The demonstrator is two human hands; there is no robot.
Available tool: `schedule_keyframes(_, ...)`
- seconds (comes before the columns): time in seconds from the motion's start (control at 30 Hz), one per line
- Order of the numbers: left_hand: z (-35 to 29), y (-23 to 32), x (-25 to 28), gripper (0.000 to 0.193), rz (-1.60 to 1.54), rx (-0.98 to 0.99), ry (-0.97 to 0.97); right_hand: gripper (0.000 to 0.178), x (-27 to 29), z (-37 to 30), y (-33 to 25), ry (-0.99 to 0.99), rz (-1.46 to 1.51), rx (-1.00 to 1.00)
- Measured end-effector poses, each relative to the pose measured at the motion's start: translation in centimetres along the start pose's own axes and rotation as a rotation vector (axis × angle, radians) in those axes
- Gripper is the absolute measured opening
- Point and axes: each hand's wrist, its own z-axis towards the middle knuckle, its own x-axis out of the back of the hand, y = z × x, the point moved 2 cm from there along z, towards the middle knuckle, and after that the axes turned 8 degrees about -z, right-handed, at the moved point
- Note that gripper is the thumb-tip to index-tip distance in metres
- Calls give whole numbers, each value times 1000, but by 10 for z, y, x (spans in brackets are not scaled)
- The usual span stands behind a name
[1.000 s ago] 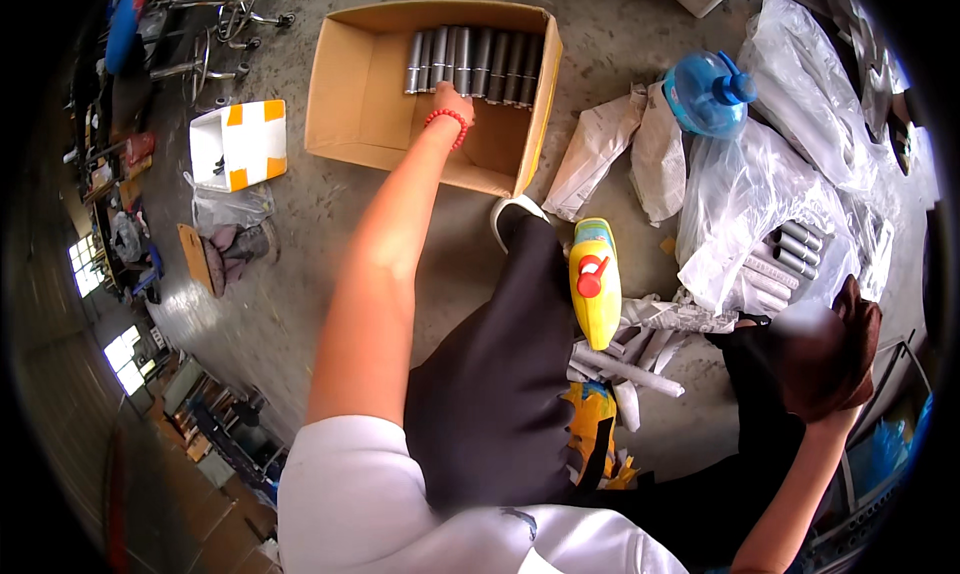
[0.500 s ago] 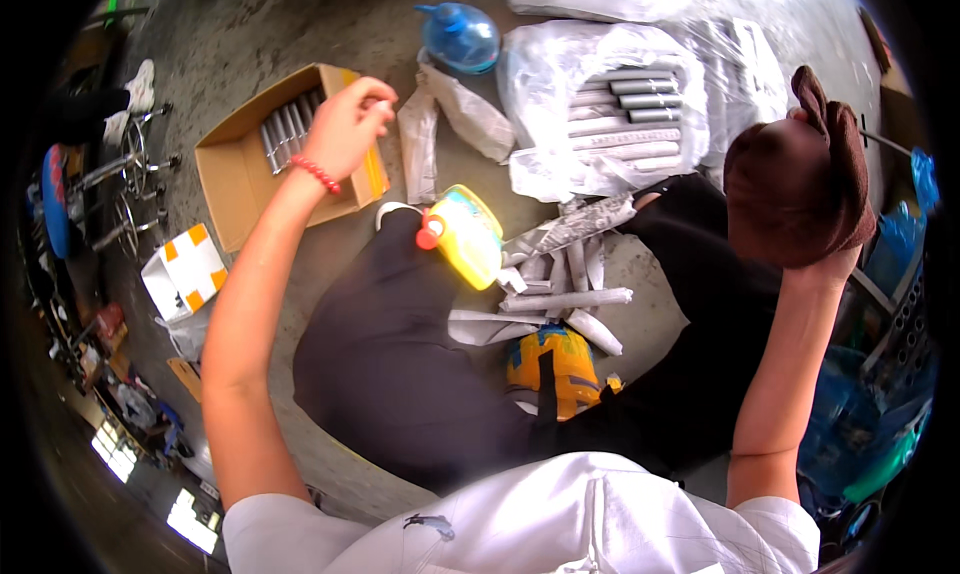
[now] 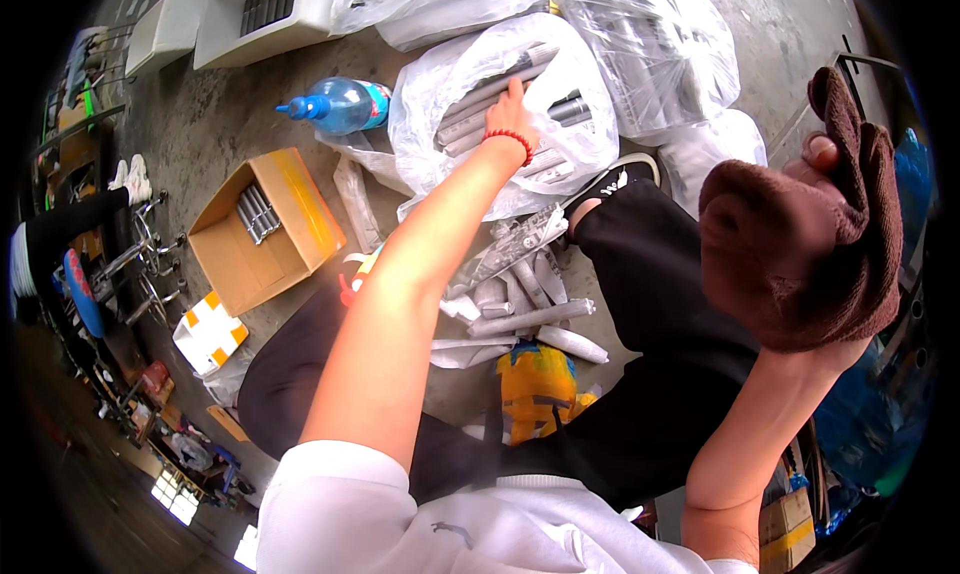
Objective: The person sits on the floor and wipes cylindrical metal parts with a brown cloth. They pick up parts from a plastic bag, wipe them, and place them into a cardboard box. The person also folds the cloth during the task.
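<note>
My left hand point(image 3: 513, 119), with a red bead bracelet at its wrist, reaches into an open clear plastic bag point(image 3: 415, 104). Its fingers are partly spread over grey tubes point(image 3: 462, 129), some of them wrapped in paper; nothing is visibly lifted. Raised on the right, my right hand point(image 3: 822, 156) is closed on a brown cloth point(image 3: 775, 254) that covers most of it, with a fingertip showing. Left of the bag, a cardboard box point(image 3: 225, 259) holds several shiny metal tubes point(image 3: 258, 214). Behind my left forearm, the yellow bottle is mostly hidden.
Crumpled paper wrappers point(image 3: 530, 317) and an orange-yellow taped bundle point(image 3: 537, 384) lie between my legs. A blue bottle point(image 3: 345, 106) stands left of the bag. White foam boxes point(image 3: 215, 34) and more wrapped bags point(image 3: 655, 54) sit farther back. A stool base point(image 3: 150, 264) is at left.
My left hand has moved right from above the cardboard box to the tubes in the plastic bag. The cloth stays in my right hand, now slightly lower. The view has shifted.
</note>
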Motion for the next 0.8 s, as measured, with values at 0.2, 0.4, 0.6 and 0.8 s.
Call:
schedule_keyframes(0.2, 16, -2, -6, 37, 444, -36, 75, 41, -1, -6, 4, 57, 89, -39)
schedule_keyframes(0.4, -9, -4, 14, 27, 216, 18, -53, 54, 6, -14, 9, -45, 60, 25)
schedule_keyframes(0.6, -66, -8, 48, 33, -392, 253, -39, 47, -4, -3, 14, 56, 38, 38)
schedule_keyframes(0.8, -164, -9, 108, 28, -1359, 652, -7, 41, -50, -9, 20, 213, -64, 41)
